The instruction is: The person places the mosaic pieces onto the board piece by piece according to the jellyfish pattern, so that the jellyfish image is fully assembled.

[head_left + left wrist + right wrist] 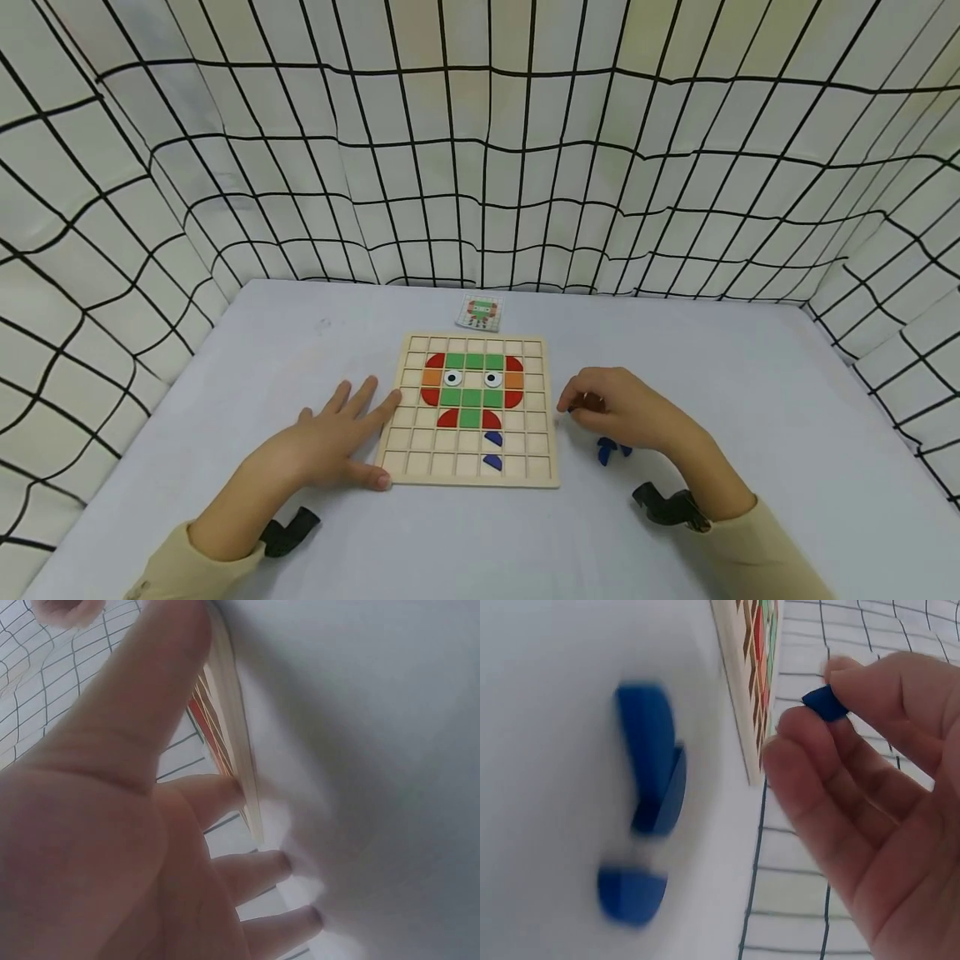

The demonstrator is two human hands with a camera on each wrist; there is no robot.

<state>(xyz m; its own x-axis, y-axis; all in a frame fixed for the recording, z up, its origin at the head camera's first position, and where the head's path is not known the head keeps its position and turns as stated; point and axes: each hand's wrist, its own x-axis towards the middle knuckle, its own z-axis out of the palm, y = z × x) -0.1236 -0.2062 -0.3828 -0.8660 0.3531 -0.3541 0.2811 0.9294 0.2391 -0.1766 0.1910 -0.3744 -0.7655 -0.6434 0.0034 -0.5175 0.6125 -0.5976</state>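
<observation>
A wooden grid board [420, 462] lies on the table, bearing red, green and orange tiles, two eye tiles [453, 378] and two blue half-round tiles [492, 437]. My left hand [330, 442] is spread flat at its left side, thumb and index finger touching the frame's edge. To the right of the board, my right hand [626, 408] pinches a small blue tile [825, 703] between thumb and fingertips. Below that hand, several loose blue tiles [646, 742] lie on the table; in the head view the hand partly hides them.
A small picture card [480, 313] showing a similar figure lies just behind the board. The white tabletop [300, 333] is bordered at the back and sides by a black grid net [480, 200] over pale sheeting. A black strap [667, 504] is on each wrist.
</observation>
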